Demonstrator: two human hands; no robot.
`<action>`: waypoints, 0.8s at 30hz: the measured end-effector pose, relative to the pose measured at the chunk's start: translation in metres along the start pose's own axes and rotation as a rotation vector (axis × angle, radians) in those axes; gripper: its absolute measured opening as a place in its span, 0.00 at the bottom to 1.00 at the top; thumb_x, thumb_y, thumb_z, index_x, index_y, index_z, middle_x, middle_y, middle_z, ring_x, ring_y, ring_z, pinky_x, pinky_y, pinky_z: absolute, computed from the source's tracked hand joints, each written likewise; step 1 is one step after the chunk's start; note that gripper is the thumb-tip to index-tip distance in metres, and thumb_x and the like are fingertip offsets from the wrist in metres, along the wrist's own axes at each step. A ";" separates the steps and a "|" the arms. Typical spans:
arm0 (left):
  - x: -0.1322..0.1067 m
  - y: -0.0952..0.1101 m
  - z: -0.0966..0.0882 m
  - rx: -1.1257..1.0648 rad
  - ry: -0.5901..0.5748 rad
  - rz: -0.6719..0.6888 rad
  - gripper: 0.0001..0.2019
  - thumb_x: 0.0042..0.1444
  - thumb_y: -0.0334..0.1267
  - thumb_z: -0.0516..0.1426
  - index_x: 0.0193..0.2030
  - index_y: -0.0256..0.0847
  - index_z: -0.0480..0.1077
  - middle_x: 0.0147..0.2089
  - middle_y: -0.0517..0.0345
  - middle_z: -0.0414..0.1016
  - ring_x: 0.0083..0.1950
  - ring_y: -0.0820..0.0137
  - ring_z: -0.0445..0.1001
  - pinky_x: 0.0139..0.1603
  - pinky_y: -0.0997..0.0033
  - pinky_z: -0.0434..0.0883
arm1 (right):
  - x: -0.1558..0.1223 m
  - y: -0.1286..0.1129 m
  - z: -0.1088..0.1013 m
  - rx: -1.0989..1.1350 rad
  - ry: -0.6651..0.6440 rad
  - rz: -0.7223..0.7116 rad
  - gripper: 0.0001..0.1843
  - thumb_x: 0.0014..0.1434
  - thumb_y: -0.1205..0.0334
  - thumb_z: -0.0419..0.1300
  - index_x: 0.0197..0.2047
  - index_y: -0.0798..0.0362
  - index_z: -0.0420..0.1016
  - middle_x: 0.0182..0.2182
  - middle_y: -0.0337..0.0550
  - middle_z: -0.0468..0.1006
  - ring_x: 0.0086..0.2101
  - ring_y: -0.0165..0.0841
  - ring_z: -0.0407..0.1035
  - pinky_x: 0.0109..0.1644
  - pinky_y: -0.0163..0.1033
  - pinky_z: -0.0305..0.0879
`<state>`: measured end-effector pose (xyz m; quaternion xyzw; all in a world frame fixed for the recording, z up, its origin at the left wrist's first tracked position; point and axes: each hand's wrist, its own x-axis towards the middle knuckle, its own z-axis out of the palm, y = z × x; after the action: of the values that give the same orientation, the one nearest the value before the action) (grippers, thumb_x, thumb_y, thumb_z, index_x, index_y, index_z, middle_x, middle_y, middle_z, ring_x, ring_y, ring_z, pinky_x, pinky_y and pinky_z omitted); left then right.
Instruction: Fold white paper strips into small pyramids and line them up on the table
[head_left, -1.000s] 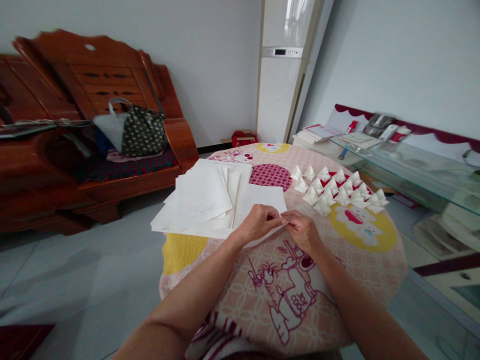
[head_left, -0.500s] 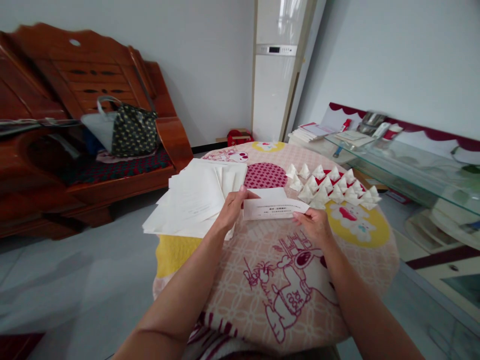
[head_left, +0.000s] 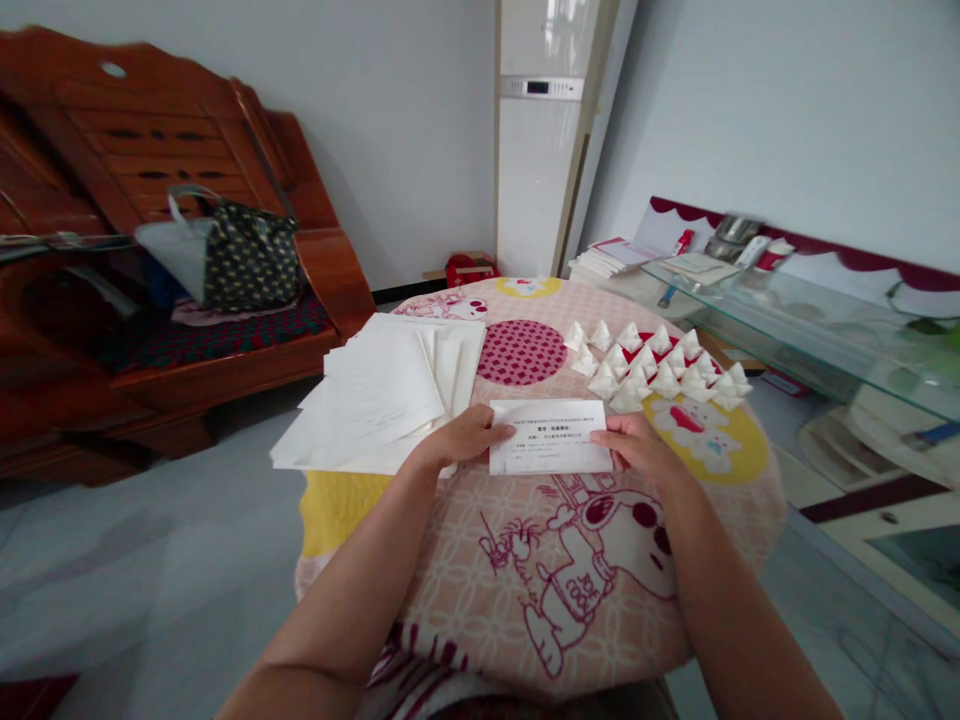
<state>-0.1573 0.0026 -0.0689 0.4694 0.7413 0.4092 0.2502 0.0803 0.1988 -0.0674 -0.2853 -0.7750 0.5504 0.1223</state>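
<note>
Between my two hands is a folded sheet of paper (head_left: 551,445), white with printed lines on the side facing me. My left hand (head_left: 474,437) pinches its left edge, thumb on top. At the right edge my right hand (head_left: 636,444) grips it the same way; the fingers beneath are mostly hidden. Left of my left hand lies a loose stack of white paper sheets (head_left: 375,385), some with faint print. Beyond my right hand stand several small pointed folded-paper pieces (head_left: 660,370) in rows.
A patterned cloth (head_left: 480,570) covers the round table. On the right runs a glass-topped cabinet (head_left: 810,330) with booklets (head_left: 611,257) and a metal pot (head_left: 735,238). A wooden bench (head_left: 315,260) at the left carries a dark patterned bag (head_left: 251,258). A tall white air conditioner (head_left: 536,170) stands behind.
The folded paper has tipped toward me and come slightly lower, so its printed face now shows more fully. Both hands have shifted to grip its side edges. The view has moved slightly.
</note>
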 end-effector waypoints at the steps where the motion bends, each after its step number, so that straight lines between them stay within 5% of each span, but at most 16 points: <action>1: 0.001 0.001 0.001 0.052 -0.003 -0.028 0.17 0.55 0.45 0.62 0.20 0.42 0.65 0.19 0.61 0.66 0.23 0.72 0.64 0.23 0.72 0.57 | 0.001 0.002 0.001 -0.020 0.014 0.010 0.15 0.52 0.52 0.63 0.30 0.57 0.80 0.15 0.36 0.70 0.15 0.25 0.58 0.17 0.31 0.50; 5: 0.007 0.005 0.005 0.221 0.042 -0.097 0.15 0.54 0.39 0.61 0.20 0.42 0.64 0.21 0.60 0.68 0.26 0.69 0.68 0.27 0.71 0.60 | 0.005 0.010 0.007 -0.099 0.084 0.055 0.12 0.53 0.56 0.61 0.27 0.56 0.79 0.14 0.35 0.68 0.15 0.26 0.58 0.18 0.31 0.51; 8: 0.010 0.006 0.008 0.239 0.053 -0.089 0.03 0.52 0.35 0.61 0.30 0.40 0.72 0.26 0.59 0.74 0.30 0.68 0.72 0.31 0.70 0.63 | 0.011 0.013 0.012 -0.159 0.191 0.060 0.10 0.50 0.58 0.61 0.27 0.55 0.79 0.14 0.35 0.68 0.15 0.28 0.58 0.18 0.33 0.52; 11: 0.010 0.006 0.008 0.231 0.081 -0.118 0.18 0.51 0.33 0.62 0.49 0.35 0.74 0.27 0.61 0.74 0.31 0.67 0.74 0.34 0.70 0.66 | 0.017 0.015 0.016 -0.213 0.303 -0.017 0.10 0.48 0.60 0.62 0.31 0.56 0.82 0.19 0.39 0.75 0.19 0.31 0.64 0.22 0.35 0.59; 14: 0.008 0.005 0.008 0.233 0.089 -0.131 0.34 0.50 0.31 0.62 0.65 0.31 0.65 0.28 0.62 0.74 0.33 0.66 0.75 0.37 0.69 0.68 | 0.022 0.016 0.019 -0.272 0.393 -0.078 0.18 0.48 0.62 0.63 0.42 0.57 0.85 0.23 0.40 0.78 0.24 0.34 0.70 0.28 0.36 0.64; 17: 0.007 0.006 0.011 0.274 0.127 -0.131 0.39 0.50 0.31 0.63 0.70 0.32 0.59 0.32 0.57 0.78 0.37 0.63 0.78 0.41 0.67 0.70 | 0.023 0.014 0.021 -0.365 0.399 -0.117 0.27 0.50 0.62 0.64 0.54 0.57 0.82 0.23 0.40 0.79 0.25 0.35 0.71 0.30 0.37 0.64; 24: 0.003 0.017 0.015 0.469 0.142 -0.225 0.37 0.55 0.35 0.64 0.70 0.32 0.58 0.46 0.43 0.81 0.48 0.59 0.79 0.50 0.64 0.71 | 0.021 0.006 0.024 -0.569 0.308 -0.103 0.16 0.57 0.65 0.60 0.44 0.55 0.87 0.35 0.49 0.86 0.32 0.38 0.77 0.37 0.38 0.69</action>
<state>-0.1394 0.0147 -0.0626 0.3996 0.8790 0.2277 0.1260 0.0536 0.1934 -0.0847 -0.3485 -0.8835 0.2553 0.1813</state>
